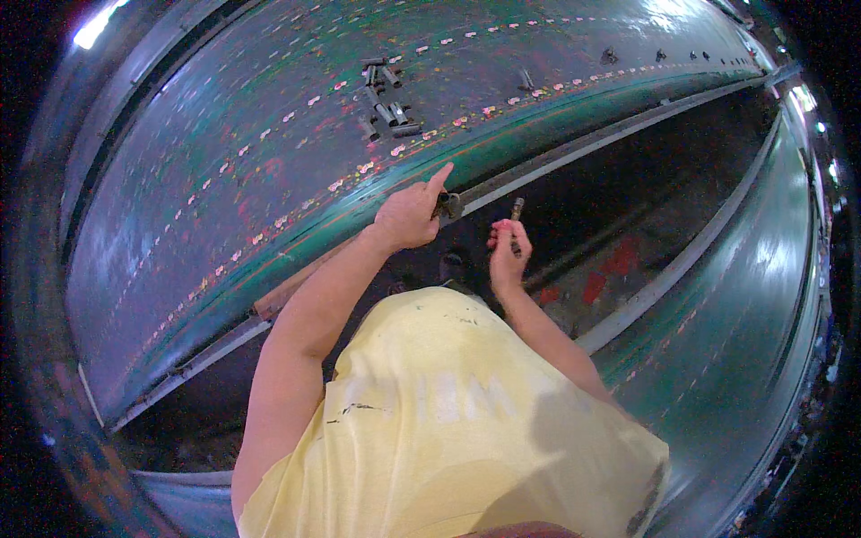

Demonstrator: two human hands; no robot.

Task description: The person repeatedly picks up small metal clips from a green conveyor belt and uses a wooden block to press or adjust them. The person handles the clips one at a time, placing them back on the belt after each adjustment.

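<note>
My left hand (411,215) is at the near edge of the long paint-flecked table (251,108). Its index finger stretches out over the table's green edge, while the other fingers curl against a small dark metal fitting (450,206) by the metal rail (538,170). To the right, over the dark gap beside the table, my right hand (509,253) is closed round a short metal rod-like tool (517,210) with a cylindrical end pointing up. The tool's lower part is hidden in the fingers, and its exact kind does not show.
Several short metal cylinders (387,112) lie in a cluster on the table, with another metal piece (526,80) farther right. Small dark metal fittings (610,56) line up toward the far right. A second long green table (717,332) runs along my right side. Reddish pieces (594,287) lie between the tables.
</note>
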